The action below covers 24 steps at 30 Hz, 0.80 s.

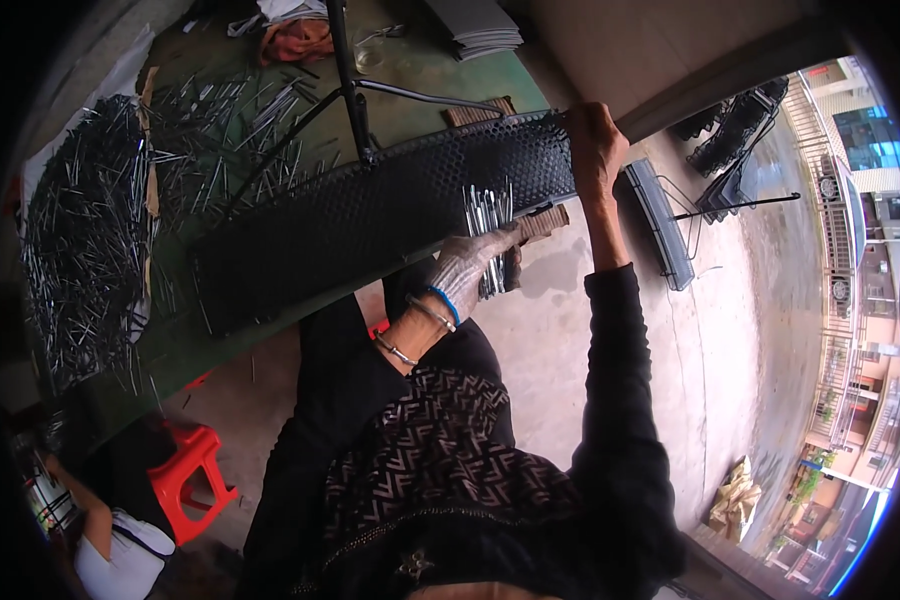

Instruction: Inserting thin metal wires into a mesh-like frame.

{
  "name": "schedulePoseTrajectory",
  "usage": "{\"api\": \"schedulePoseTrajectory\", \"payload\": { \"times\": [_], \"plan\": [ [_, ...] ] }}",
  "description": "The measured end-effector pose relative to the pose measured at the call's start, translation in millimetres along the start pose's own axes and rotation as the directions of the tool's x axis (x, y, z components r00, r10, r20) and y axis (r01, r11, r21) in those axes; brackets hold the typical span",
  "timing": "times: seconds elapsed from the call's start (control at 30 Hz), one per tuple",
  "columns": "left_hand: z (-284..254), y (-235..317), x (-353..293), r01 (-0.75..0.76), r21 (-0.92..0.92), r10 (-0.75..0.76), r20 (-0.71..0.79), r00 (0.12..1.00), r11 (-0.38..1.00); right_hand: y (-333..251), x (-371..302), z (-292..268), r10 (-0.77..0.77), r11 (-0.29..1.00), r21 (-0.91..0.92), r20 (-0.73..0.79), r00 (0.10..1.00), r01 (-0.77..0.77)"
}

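A long black perforated metal panel (400, 205) lies slantwise across the green table, its right end past the table's edge. My bare right hand (598, 150) is closed round that right end. My left hand (460, 272), in a pale work glove, is closed on a bundle of thin metal rods (488, 208) beside the panel's near edge. The rods stick out above and below the fingers. A black metal frame (348, 95) with thin legs rises at the panel's far edge; whether it is joined to the panel I cannot tell.
A big heap of metal rods (85, 230) covers the table's left, with more scattered beside it. Stacked grey sheets (475, 28) lie at the back. A red stool (192, 482) and another person's arm (95, 520) are at lower left. Another panel (660, 225) stands on the floor at right.
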<state>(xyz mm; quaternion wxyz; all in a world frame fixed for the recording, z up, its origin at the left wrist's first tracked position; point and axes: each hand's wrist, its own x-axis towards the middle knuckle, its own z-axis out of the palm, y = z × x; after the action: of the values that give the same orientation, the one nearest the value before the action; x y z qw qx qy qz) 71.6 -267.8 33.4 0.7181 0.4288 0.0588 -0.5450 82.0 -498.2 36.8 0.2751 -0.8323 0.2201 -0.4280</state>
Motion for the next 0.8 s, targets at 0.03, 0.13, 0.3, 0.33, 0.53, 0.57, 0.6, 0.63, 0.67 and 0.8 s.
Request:
{"api": "schedulePoseTrajectory", "payload": {
  "times": [0.03, 0.13, 0.3, 0.33, 0.53, 0.57, 0.6, 0.63, 0.67, 0.8],
  "plan": [
    [-2, -1, 1, -0.002, -0.002, 0.002, -0.003, 1.0, 1.0, -3, 1, 1, -0.004, 1.0, 0.011, 0.031, 1.0, 0.003],
    [-8, -4, 5, -0.027, -0.047, 0.027, 0.017, 0.999, 0.999, -8, 6, -1, -0.009, 1.0, -0.01, 0.108, 0.994, 0.01],
    [-9, -3, 9, -0.002, -0.045, 0.005, 0.067, 0.998, 0.999, -3, 13, -3, 0.05, 0.996, -0.078, 0.172, 0.984, -0.037],
    [-10, -4, 10, -0.005, -0.045, 0.008, 0.066, 0.998, 0.999, -4, 14, -3, 0.075, 0.994, -0.088, 0.211, 0.975, -0.058],
    [-11, -3, 8, -0.04, -0.053, 0.043, 0.053, 0.998, 0.998, 0, 20, 9, -0.004, 0.917, -0.382, 0.279, 0.96, 0.115],
    [-11, -3, 9, -0.048, -0.056, 0.051, 0.054, 0.997, 0.997, 3, 20, 11, -0.005, 0.917, -0.382, 0.279, 0.96, 0.116],
    [-12, -4, 9, -0.057, -0.061, 0.06, 0.054, 0.997, 0.997, 4, 18, 14, 0.003, 0.877, -0.455, 0.323, 0.946, 0.153],
    [-12, -5, 11, -0.057, -0.061, 0.06, 0.055, 0.997, 0.997, 6, 17, 15, 0.016, 0.831, -0.523, 0.365, 0.931, 0.191],
    [-12, -6, 14, -0.059, -0.069, 0.063, 0.066, 0.996, 0.996, 9, 15, 13, 0.017, 0.83, -0.525, 0.364, 0.931, 0.19],
    [-16, -4, 14, -0.125, -0.018, 0.126, 0.089, 0.988, 0.992, -17, 0, -8, 0.065, 0.975, -0.218, 0.41, 0.91, 0.028]
  ]
}}
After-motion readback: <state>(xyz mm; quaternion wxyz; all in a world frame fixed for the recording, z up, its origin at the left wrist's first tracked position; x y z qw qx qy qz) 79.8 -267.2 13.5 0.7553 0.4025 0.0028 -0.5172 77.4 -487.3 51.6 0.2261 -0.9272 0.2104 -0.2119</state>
